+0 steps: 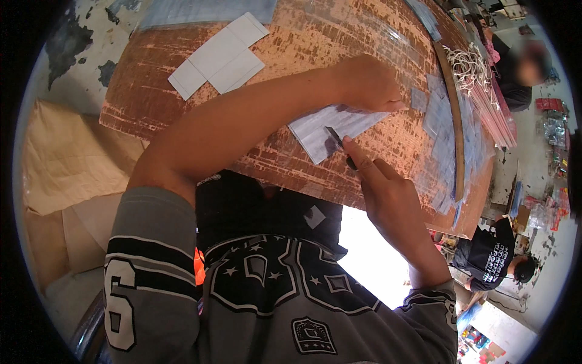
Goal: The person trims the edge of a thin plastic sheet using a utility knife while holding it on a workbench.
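Observation:
On the worn brown board lies a grey-blue sheet with a streaky surface, partly hidden under my left forearm. My left hand is closed at the sheet's far right end, its thumb side pressed to the tip. Most of its fingers are hidden from view. A knife with a thin dark blade is in my right hand, index finger stretched along it. The blade's tip is over the sheet, close to its near edge; whether it touches cannot be told.
A white cut-out pattern piece lies at the far left. Thin grey-blue offcuts are scattered at right beside a long wooden strip. Past it are pink rods and white cords. Two other people are at the right.

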`<state>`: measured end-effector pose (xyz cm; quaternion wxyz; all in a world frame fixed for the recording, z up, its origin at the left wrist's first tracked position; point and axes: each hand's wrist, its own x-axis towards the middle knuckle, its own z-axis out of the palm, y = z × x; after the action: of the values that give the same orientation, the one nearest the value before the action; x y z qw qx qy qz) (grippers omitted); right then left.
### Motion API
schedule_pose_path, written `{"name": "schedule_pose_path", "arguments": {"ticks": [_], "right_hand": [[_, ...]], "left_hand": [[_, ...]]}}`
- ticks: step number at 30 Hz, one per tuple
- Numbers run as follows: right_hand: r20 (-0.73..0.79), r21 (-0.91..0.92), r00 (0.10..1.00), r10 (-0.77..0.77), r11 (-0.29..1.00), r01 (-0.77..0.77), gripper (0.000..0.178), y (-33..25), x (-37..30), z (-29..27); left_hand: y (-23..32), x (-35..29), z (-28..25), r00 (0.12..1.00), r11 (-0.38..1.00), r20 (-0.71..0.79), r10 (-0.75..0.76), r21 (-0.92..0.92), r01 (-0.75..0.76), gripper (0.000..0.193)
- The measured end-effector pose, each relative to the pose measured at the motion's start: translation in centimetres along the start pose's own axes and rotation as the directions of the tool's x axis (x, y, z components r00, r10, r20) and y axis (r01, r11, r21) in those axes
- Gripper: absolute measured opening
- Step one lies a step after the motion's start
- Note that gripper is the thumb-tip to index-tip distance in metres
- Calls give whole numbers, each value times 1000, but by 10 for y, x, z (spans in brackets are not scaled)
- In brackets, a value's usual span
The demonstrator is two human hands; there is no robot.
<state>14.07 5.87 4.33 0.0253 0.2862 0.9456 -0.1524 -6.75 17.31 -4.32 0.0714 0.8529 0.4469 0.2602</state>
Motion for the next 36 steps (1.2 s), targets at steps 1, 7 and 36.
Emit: {"name": "schedule_pose_path", "arguments": {"ticks": [1,7,36], "right_hand": [[-4,1,1000,-7,1000,7,78,0,-1,0],[19,-11,1000,-6,1000,6,80,3,-6,1],[37,-66,998,57,996,-54,66,11,-41,8]], "left_hand": [[0,0,0,1000,1000,-22,13,-1,-13,54],[-1,-2,2,997,999,-67,40,-10,-41,53],[-1,0,-1,1000,999,18,0,-52,1,53]]}}
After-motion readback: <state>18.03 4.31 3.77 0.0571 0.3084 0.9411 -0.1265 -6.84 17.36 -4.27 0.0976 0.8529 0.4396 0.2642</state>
